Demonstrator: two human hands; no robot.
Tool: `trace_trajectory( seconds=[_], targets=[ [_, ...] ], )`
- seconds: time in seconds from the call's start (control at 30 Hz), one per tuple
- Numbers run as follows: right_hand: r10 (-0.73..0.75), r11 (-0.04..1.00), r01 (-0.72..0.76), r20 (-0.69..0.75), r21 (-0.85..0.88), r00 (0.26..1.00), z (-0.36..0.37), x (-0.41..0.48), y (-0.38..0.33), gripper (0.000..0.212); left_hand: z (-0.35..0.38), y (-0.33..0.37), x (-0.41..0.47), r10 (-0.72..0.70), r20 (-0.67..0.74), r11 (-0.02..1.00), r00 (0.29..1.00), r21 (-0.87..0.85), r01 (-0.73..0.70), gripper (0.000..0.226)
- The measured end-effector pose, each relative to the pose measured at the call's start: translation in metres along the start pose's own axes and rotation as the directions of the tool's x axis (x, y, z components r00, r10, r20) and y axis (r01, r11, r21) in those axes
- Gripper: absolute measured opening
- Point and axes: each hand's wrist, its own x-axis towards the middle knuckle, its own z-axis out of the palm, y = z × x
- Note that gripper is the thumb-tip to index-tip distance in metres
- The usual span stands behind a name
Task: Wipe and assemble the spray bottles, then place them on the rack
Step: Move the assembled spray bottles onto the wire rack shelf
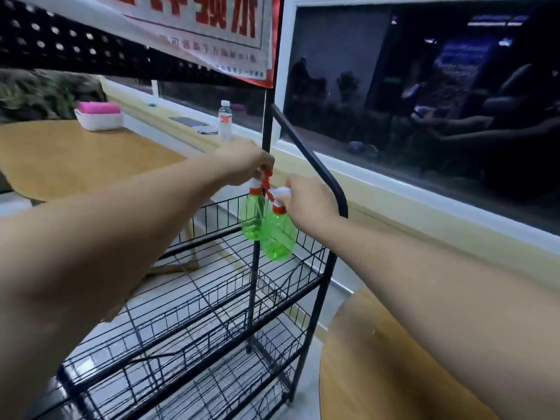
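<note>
L hand [251, 162] pinches the head of far green bottle [253, 218], R hand [306, 201] grips near green bottle [279, 236] by its head, both beside rack frame [304, 147].

One view only, head-worn and wide-angle: it looks forward and down along both forearms, close on the left hand [248, 162] and right hand [309, 201] at the wire rack [306, 149], counter [75, 159] far left, window [424, 101] right.
</note>
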Motion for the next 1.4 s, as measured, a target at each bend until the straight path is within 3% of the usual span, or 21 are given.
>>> trace_trajectory(
  seconds=[0.17,0.37,0.57,0.77,0.87,1.07,1.23,1.4],
  targets=[
    [-0.001,0.999,0.001,-0.029,-0.033,1.0,0.005,0.002,0.001,0.018,0.012,0.01,0.006,0.013,-0.033,1.0,0.999,0.014,-0.012,0.028],
    [-0.042,0.989,0.046,0.027,-0.141,0.999,-0.005,-0.008,-0.002,0.052,0.004,0.014,-0.002,-0.028,-0.012,0.999,1.0,-0.044,0.027,0.048],
    [-0.137,0.977,0.143,0.046,-0.161,0.99,-0.055,-0.036,-0.007,0.052,-0.034,0.037,-0.027,-0.038,-0.056,0.994,0.998,-0.104,0.032,0.066],
    [-0.156,0.973,0.162,0.049,-0.164,0.986,-0.132,-0.098,0.007,0.038,-0.082,0.101,-0.053,0.05,-0.187,0.984,0.981,-0.16,-0.081,0.056],
    [-0.131,0.981,0.132,0.018,-0.143,0.991,-0.171,-0.14,0.03,0.029,-0.1,0.148,-0.064,0.114,-0.222,0.965,0.968,-0.208,-0.161,0.045],
    [-0.043,0.987,0.035,-0.046,-0.155,0.998,-0.242,-0.227,0.091,0.031,-0.114,0.254,-0.087,0.249,-0.151,0.9,0.957,-0.329,-0.286,0.038],
    [0.11,0.975,-0.121,-0.07,-0.185,0.992,-0.287,-0.305,0.147,0.029,-0.11,0.347,-0.103,0.363,-0.128,0.835,0.923,-0.394,-0.383,0.037],
    [0.275,0.922,-0.265,-0.005,-0.282,0.961,-0.323,-0.38,0.191,0.023,-0.1,0.437,-0.115,0.446,-0.102,0.749,0.889,-0.502,-0.433,0.034]
  ],
)
